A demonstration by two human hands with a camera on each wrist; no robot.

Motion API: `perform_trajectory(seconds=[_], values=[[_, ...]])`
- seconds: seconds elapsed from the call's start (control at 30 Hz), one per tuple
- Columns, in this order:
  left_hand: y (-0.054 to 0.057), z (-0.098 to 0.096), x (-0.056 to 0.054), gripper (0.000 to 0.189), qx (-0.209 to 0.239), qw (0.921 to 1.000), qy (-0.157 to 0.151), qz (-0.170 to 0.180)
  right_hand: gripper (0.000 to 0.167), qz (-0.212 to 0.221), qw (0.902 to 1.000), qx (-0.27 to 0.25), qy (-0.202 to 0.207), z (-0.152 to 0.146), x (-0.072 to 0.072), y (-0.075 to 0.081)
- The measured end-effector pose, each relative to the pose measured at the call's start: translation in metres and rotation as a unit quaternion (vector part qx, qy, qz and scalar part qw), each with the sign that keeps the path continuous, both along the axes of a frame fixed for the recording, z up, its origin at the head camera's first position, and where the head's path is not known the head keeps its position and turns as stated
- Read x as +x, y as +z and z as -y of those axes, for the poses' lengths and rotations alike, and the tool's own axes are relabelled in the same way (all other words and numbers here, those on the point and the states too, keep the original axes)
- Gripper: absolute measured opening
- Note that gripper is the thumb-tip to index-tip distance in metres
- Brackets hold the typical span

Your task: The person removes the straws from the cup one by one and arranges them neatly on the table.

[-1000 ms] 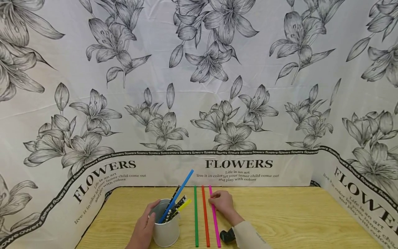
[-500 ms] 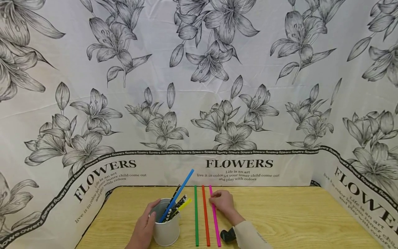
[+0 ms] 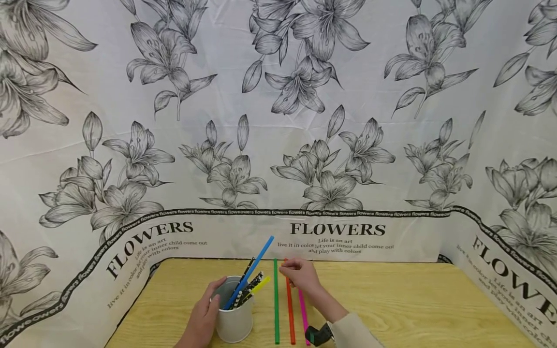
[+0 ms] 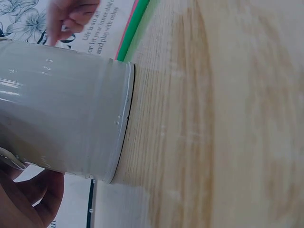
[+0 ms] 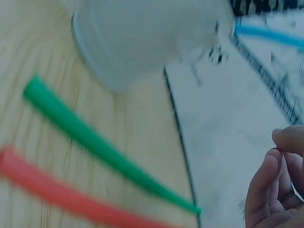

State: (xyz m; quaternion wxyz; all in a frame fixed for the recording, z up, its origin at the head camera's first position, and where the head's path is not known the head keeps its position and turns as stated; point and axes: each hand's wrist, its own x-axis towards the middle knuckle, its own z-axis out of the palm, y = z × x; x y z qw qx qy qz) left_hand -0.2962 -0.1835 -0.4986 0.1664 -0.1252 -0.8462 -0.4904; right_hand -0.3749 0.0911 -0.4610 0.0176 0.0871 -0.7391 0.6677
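Note:
My left hand (image 3: 201, 316) holds a small white bucket (image 3: 235, 327) by its side and rim. Inside lean a long blue straw (image 3: 257, 261), a yellow straw (image 3: 262, 284) and several black-and-white patterned straws (image 3: 256, 280). To the right, green (image 3: 276, 304), red (image 3: 290, 314) and magenta (image 3: 303, 314) straws lie side by side on the table. Over the far ends of the red and magenta ones is my right hand (image 3: 302, 276), covering part of both. Thumb and index fingertips meet in the right wrist view, fingers curled, nothing visible between them.
The wooden table (image 3: 391, 309) is backed and flanked by a white cloth (image 3: 243, 232) printed with flowers and lettering. A black device (image 3: 319, 334) at the right wrist overlaps the near end of the magenta straw in the head view.
My right hand has left the magenta straw and moved left and slightly away, over the red straw. The left hand keeps its hold on the bucket; the head view has shifted slightly.

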Motion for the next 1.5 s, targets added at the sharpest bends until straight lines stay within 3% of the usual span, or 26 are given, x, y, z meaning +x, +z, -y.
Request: perform_trajectory(seconds=[0.13,0.3,0.57,1.1,1.5], values=[[0.000,0.000,0.000,0.038,0.001,1.0000,-0.003,-0.002,0.022,-0.022,0.9978,-0.010,0.061,0.013,0.017,0.020],[0.000,-0.001,0.000,0.038,0.003,1.0000,-0.004,-0.003,0.027,-0.036,0.9951,-0.014,0.091,0.024,0.026,0.030],[0.000,0.000,0.000,0.038,0.006,1.0000,-0.002,0.000,0.038,-0.025,0.9943,-0.027,0.100,0.034,0.028,0.035],[-0.001,-0.001,-0.001,0.038,-0.007,0.9996,0.001,-0.026,0.025,-0.059,0.9946,-0.023,0.082,0.049,0.033,0.042],[0.001,-0.002,0.001,0.039,-0.007,0.9996,0.008,-0.026,0.025,-0.028,0.9930,-0.047,0.104,0.033,0.058,0.072]])
